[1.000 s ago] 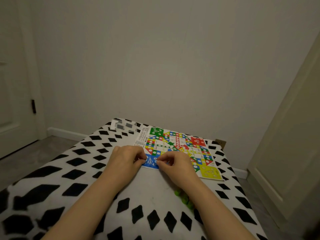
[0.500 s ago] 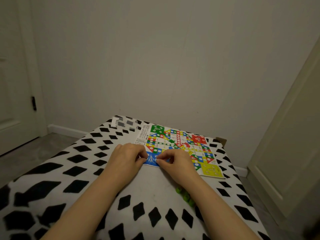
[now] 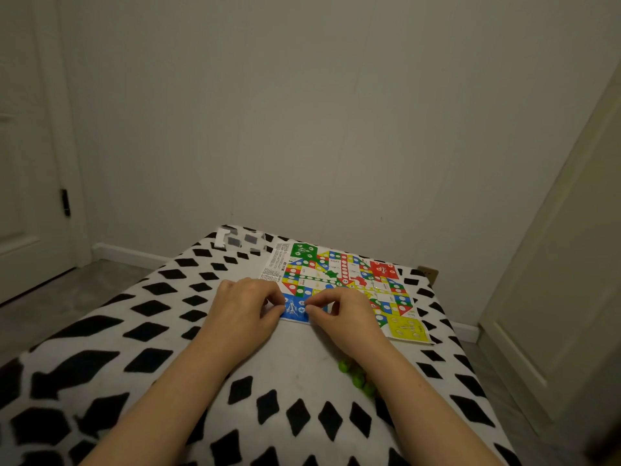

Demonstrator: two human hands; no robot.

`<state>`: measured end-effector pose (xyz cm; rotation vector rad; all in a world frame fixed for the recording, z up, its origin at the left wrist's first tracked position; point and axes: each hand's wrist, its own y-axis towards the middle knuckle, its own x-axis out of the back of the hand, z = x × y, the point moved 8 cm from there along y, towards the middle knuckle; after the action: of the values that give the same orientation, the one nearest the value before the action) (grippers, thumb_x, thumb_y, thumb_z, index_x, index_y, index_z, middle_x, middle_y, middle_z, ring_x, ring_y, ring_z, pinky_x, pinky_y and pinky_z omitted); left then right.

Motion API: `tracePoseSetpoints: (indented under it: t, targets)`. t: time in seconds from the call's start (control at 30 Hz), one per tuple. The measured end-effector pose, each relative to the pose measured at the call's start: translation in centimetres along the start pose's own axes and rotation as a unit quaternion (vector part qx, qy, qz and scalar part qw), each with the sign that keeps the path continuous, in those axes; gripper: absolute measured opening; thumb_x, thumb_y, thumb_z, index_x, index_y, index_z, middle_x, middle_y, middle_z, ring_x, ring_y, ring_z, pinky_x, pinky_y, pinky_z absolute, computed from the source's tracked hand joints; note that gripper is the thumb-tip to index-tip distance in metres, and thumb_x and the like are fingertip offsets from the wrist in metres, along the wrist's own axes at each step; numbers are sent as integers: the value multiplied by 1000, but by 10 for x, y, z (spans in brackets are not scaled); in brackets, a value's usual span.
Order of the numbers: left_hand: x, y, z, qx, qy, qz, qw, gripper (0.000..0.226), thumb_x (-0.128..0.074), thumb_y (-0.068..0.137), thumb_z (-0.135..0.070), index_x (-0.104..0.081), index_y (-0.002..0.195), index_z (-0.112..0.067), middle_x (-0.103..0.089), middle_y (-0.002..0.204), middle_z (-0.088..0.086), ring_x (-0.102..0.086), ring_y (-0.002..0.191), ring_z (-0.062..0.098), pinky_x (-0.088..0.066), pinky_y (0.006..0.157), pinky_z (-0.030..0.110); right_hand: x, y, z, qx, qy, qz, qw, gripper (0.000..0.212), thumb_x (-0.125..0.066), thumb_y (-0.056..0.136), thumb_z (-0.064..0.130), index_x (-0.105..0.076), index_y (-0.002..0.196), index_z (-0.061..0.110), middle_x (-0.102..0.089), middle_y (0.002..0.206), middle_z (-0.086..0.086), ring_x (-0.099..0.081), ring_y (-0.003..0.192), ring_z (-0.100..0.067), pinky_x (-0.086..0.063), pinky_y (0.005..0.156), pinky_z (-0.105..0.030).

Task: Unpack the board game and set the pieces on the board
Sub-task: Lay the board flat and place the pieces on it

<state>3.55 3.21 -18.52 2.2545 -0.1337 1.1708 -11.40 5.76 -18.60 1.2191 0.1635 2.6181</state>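
We have the board [image 3: 349, 284] unfolded on the patterned bed [image 3: 141, 317], both hands' fingers [image 3: 311, 309] curled over its blue corner, maybe pinching pieces, while green pieces [image 3: 356, 376] wait beside our right arm.

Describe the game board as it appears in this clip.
The board is a thin, glossy printed sheet lying flat on the patterned cover, with green, red, yellow and blue corners, tracks of white circles, and small print along its left edge. Both hands, left and right, sit at its blue corner, fingertips pinched there.
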Motion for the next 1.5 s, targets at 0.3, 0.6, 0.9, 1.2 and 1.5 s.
tracePoseSetpoints:
  t: [0.3,0.6,0.9,1.2,1.5]
  targets:
    - [11,-7,-12,-28,-35,-30,999,11,-60,87,-29,-62,97,-26,-58,95,-12,-50,89,3,-43,83,21,27,-20,-7,3,44,-45,998,6,-65,84,25,-71,87,27,-61,82,20,-50,68,-4,-42,62,-19]
    - [-6,-24,-54,-66,-98,23,993,9,-63,84,-33,-63,92,-34,-55,96,-17,-51,91,-2,-43,76,15,62,-51,-30,-18,75,-63,995,8,-65,85,21,-68,86,28,-61,88,16,-53,71,-5,-42,59,-13]
    - [-24,-25,-100,-83,-90,122,985,15,-60,86,-37,-65,100,-34,-58,101,-16,-52,93,0,-47,87,24,77,-74,-56,-23,51,-36,998,8,-67,83,21,-68,85,28,-64,88,14,-52,69,-5,-43,60,-12]
    - [-40,-15,-123,-90,-67,218,970,21,-59,88,-30,-67,106,-24,-60,95,-12,-51,80,-3,-41,75,16,76,-81,-61,-6,41,-42,998,7,-68,83,23,-68,86,30,-64,87,14,-51,66,-5,-45,60,-15]
    - [-44,-14,-117,-83,-80,201,973,8,-66,83,-29,-66,90,-25,-60,91,-14,-57,85,2,-47,73,17,67,-89,-59,10,72,4,997,9,-69,81,27,-69,86,34,-66,85,13,-51,69,-6,-48,62,-19]
